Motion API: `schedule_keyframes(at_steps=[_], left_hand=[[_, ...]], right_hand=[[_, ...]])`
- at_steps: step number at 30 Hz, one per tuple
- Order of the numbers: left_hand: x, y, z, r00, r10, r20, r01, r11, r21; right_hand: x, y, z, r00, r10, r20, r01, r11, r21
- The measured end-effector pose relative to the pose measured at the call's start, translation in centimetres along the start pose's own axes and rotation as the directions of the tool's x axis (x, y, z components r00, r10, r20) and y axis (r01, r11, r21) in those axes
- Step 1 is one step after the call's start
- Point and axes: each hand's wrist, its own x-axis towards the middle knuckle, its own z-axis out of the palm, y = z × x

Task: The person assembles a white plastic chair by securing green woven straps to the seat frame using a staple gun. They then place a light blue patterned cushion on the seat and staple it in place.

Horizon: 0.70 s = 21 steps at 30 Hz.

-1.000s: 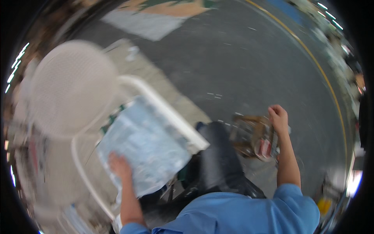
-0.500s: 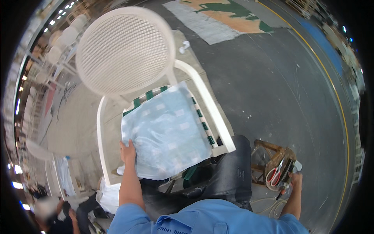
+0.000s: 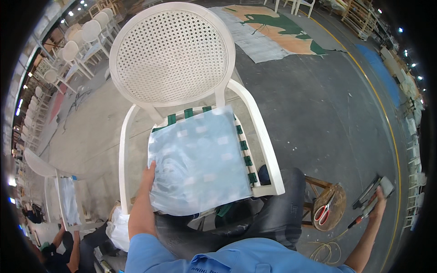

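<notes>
A white armchair [image 3: 257, 132] with a round woven cane back [image 3: 173, 57] stands in front of me, against my legs. Over its seat lies a pale blue, slightly see-through sheet [image 3: 200, 159]. Green webbing straps [image 3: 243, 145] show along the seat's back and right edges. At the sheet's left edge, my left hand [image 3: 148, 175] grips it, thumb on top and the other fingers mostly hidden. Out to the right, my right hand [image 3: 378, 207] is closed around a staple gun [image 3: 386, 186], with an air fitting at its handle, held above the floor.
A round wooden stool [image 3: 338, 207] beside my right knee carries red-handled scissors [image 3: 322, 214]. A coiled hose [image 3: 336, 251] lies near it. At left, another person's hands [image 3: 74, 248] are near a second chair [image 3: 68, 200]. White chairs [image 3: 73, 52] line the far left; patchy sheeting [image 3: 277, 29] covers floor ahead.
My right hand has lifted the staple gun off the stool and carried it out to the right. The scissors remain on the stool. My left hand stays at the sheet's left edge.
</notes>
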Motion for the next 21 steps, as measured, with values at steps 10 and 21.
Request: schedule_keyframes(at_steps=[10, 21], left_hand=[[0.0, 1.6, 4.9, 0.632, 0.75, -0.193, -0.507, 0.589, 0.63], [-2.2, 15.4, 28.0, 0.473, 0.847, 0.242, -0.801, 0.299, 0.519]], right_hand=[[0.0, -10.7, 22.0, 0.746, -0.195, 0.636, 0.332, 0.938, -0.102], [0.3, -5.7, 49.9, 0.253, 0.054, 0.966, 0.677, 0.703, -0.216]])
